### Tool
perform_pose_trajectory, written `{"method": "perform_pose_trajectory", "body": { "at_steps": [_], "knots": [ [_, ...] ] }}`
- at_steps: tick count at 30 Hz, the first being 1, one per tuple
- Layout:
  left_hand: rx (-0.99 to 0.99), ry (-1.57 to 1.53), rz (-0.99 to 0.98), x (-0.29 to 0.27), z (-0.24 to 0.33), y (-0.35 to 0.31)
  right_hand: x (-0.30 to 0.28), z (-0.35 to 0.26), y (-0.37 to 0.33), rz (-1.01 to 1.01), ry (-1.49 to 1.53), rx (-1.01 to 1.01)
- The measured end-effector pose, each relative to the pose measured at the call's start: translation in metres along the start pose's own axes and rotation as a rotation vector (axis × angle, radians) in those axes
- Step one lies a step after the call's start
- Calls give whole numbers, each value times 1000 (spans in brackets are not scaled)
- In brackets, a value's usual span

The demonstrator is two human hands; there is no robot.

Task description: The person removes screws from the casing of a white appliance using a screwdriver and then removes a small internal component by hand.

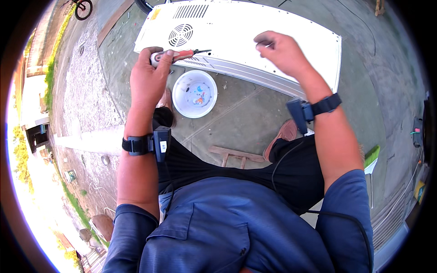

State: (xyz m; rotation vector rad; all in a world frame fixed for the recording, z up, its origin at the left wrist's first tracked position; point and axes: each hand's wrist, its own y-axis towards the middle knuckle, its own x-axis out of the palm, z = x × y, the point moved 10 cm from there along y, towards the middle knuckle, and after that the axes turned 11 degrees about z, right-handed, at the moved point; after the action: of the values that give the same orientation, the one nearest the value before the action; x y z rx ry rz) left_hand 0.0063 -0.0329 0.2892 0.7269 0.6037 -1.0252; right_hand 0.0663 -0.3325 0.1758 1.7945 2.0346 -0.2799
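In my left hand [150, 73] is a screwdriver [184, 55] with a red and grey-white handle. Its dark, thin shaft points right, over the near edge of a large white metal cabinet [246, 27] lying in front of me. The cabinet's panel has a round vent grille [180, 35], a slotted vent [190, 11] and small holes along its edges. My right hand [284, 52] hovers over the right part of the panel, thumb and fingers pinched together. Whatever sits between those fingertips is too small to name.
A white plastic basin [195, 93] with a printed bottom and small bits inside stands on the floor below the cabinet's near side. Between my feet lies a wooden piece [236, 154]. A green broom [372, 157] is at right, and a bicycle wheel [83, 9] shows far left.
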Motion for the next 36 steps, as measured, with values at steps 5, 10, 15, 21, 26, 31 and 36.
{"method": "perform_pose_trajectory", "body": {
  "at_steps": [5,10,15,21,26,31,36],
  "knots": [
    [221,-23,-166,54,60,-23,-102,31,-12,157,-63,215],
    [521,-176,-364,125,151,-65,-168,101,-52,123,-179,396],
    [627,-193,-521,185,203,-106,-206,194,-103,215,-445,462],
    [672,-164,-596,218,229,-138,-186,228,-143,173,-354,744],
    [722,-152,-602,231,244,-149,-169,231,-142,31,-227,806],
    [735,-105,-612,236,245,-150,-165,230,-140,-9,-221,793],
    [728,-80,-620,237,245,-148,-164,230,-142,12,-180,796]
  ]
}}
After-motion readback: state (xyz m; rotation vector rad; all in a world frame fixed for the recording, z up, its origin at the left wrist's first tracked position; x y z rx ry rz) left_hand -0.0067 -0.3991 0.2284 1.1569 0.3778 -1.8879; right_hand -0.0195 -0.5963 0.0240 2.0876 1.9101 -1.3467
